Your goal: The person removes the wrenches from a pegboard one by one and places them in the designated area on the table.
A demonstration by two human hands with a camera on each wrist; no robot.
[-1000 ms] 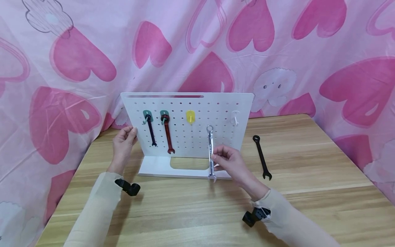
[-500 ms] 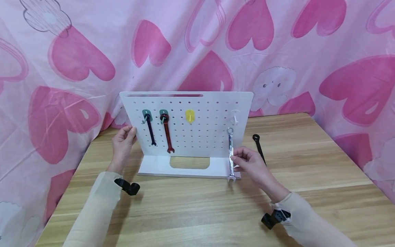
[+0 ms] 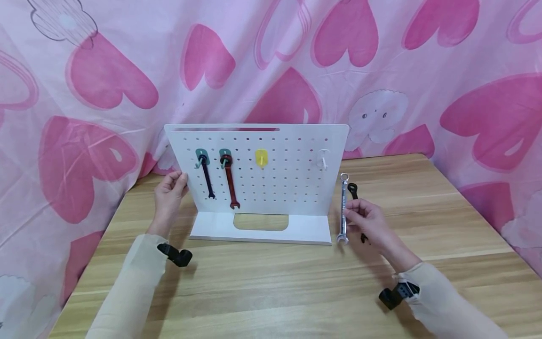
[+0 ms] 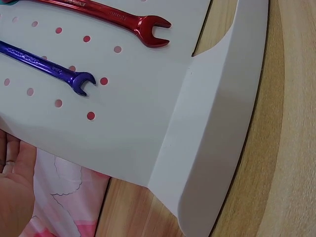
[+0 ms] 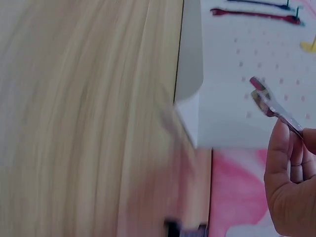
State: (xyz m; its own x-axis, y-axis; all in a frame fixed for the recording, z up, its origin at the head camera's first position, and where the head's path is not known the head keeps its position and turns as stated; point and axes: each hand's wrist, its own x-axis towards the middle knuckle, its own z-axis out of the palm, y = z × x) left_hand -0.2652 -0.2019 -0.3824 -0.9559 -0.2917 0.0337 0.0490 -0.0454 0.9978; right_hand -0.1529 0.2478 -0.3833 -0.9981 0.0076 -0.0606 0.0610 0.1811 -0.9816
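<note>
My right hand (image 3: 370,226) pinches a silver combination wrench (image 3: 344,197) by its shank, ring end up, just off the right side of the white pegboard (image 3: 292,188). In the right wrist view, the wrench's open end (image 5: 265,102) points away from the fingers. My left hand (image 3: 168,200) holds the pegboard's left edge, some of its fingers hidden behind the panel. A purple wrench (image 4: 54,69) and a red wrench (image 4: 123,19) hang on the board from green hooks (image 3: 202,154). A black wrench (image 3: 353,189) lies on the table, partly covered by my right hand.
On the board, a yellow hook (image 3: 261,158) and a clear hook (image 3: 323,160) carry nothing. The board's foot (image 3: 211,228) rests on the wooden table (image 3: 262,282). A pink heart-patterned cloth (image 3: 139,42) hangs behind.
My right hand has carried the silver wrench rightward, from in front of the board to past its right edge, and now overlaps the black wrench. My left hand stays at the board's edge.
</note>
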